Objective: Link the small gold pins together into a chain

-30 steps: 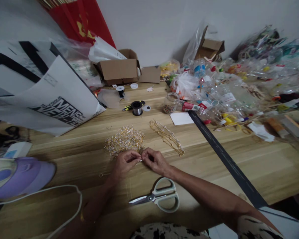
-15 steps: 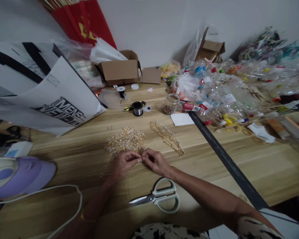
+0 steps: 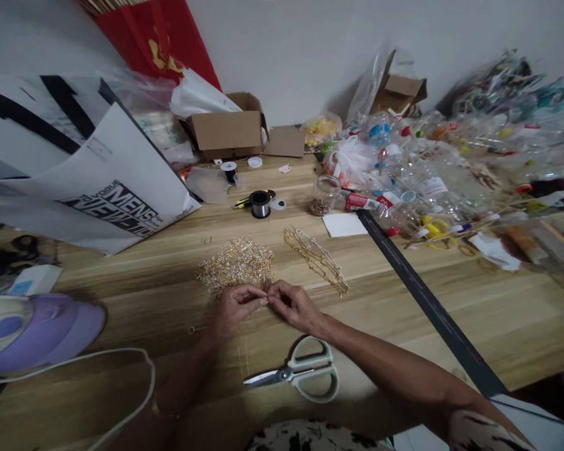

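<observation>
Both pinched narrow: left hand [image 3: 236,307], right hand [image 3: 292,304], meeting centre-frame; anything held is too small to tell. Tangled gold-and-silver shiny chain heap [image 3: 235,263] lies just above; tugging could snag it.

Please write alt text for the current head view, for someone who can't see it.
The left hand and right hand meet fingertip to fingertip beside a heap of gold and silver chain on a wooden table. Scissors lie nearer the wearer; a few chain strands lie right of the heap.
</observation>
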{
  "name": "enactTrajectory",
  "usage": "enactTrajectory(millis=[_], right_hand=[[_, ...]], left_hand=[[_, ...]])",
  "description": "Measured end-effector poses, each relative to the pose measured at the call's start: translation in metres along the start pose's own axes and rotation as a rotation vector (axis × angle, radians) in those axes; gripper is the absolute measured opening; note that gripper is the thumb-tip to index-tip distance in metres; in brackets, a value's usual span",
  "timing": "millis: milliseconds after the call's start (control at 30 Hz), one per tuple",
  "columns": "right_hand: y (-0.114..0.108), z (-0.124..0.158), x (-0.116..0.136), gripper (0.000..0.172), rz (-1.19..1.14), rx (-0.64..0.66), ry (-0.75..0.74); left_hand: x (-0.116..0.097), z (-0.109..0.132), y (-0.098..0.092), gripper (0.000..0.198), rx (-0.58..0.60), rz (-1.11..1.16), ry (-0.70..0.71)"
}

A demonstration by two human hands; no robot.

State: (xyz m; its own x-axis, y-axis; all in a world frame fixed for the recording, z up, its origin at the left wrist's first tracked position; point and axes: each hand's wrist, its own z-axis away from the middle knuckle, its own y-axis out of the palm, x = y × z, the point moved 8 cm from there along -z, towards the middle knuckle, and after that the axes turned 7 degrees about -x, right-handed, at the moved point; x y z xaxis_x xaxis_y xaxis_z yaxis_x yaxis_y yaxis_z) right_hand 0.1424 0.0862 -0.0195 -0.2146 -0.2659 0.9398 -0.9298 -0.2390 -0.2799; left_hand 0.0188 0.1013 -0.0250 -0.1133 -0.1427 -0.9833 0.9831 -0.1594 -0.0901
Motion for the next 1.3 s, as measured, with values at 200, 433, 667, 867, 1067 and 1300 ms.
enactTrajectory(millis=[200,433,667,867,1067,1300], right_hand=[[0.0004,-0.0002,0.0002,0.011,0.008,-0.006,-0.013],[0.0011,0.0009,-0.0012,0.01,0.025,-0.014,-0.027],[0.0024,0.0015,-0.0015,0.009,0.03,-0.01,-0.041],[0.0023,0.0017,-0.0028,0.008,0.039,-0.016,-0.047],[0.0026,0.0026,0.0002,0.01,0.044,-0.003,-0.062],[0.0016,0.0045,0.0037,0.015,0.029,0.002,-0.065]], left_hand=[[0.0015,-0.0019,-0.0003,0.016,0.005,0.006,0.042],[0.0005,-0.0015,-0.0021,0.015,-0.029,-0.021,0.04],[0.002,-0.0007,-0.0011,0.014,-0.017,-0.021,-0.005],[0.0013,-0.0009,-0.001,0.014,-0.016,-0.031,-0.021],[0.0024,-0.0006,-0.0022,0.016,-0.033,-0.04,-0.029],[-0.0004,0.0005,-0.0001,0.016,-0.022,-0.044,-0.017]])
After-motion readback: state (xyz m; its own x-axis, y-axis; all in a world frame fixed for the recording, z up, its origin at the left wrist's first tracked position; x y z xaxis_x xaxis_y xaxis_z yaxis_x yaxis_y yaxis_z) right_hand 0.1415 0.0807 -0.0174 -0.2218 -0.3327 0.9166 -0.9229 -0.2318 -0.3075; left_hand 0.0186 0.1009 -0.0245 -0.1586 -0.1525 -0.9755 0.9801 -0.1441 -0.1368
